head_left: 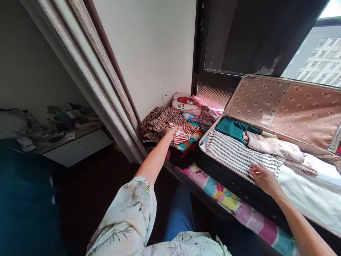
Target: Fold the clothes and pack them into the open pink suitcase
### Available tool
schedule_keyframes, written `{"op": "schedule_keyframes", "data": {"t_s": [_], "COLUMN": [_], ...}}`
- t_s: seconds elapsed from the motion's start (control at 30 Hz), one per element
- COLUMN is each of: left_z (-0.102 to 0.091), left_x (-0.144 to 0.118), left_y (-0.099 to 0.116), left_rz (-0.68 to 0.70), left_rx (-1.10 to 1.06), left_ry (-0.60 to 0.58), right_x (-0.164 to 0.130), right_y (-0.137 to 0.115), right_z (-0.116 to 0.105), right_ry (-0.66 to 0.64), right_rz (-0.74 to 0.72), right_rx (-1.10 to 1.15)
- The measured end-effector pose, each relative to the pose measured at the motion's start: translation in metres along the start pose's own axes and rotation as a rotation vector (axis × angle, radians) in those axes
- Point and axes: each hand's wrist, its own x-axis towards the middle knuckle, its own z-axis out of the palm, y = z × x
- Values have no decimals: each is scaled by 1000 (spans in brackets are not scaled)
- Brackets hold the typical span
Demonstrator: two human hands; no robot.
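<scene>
My left hand [169,133] reaches into a heap of clothes by the wall. Its fingers are closed on the edge of a red-and-white striped garment [186,132]. A brown patterned garment [162,121] lies just beyond that hand. On the right, an open suitcase [231,177] holds folded clothes. My right hand [265,179] rests at its near side, fingers loosely bent and apart, touching a black-and-white striped garment [234,149]. Behind this lie a teal garment [237,128] and a pale pink satin one [274,144]; white clothing [311,188] fills the right part.
The suitcase lid [290,106], with a pink patterned lining, leans up against the window [239,35]. Beneath the case is a colourful floral cloth [229,202]. A curtain [106,81] hangs left of the heap. A pink printed item [185,103] lies at the back.
</scene>
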Motion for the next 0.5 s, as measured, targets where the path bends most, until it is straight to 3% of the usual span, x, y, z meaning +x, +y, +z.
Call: {"op": "schedule_keyframes", "data": {"t_s": [0.13, 0.33, 0.5], "left_z": [2, 2, 5], "left_x": [-17, -65, -127], "left_y": [24, 75, 130], "left_rz": [0, 34, 35], "left_rx": [12, -46, -57], "left_ry": [-54, -252, -492], "right_x": [0, 0, 2], "right_y": [0, -8, -49], "right_z": [1, -1, -2], "right_ry": [24, 145, 172], "right_rz": [-22, -99, -66], "right_rx": [-19, -43, 189]}}
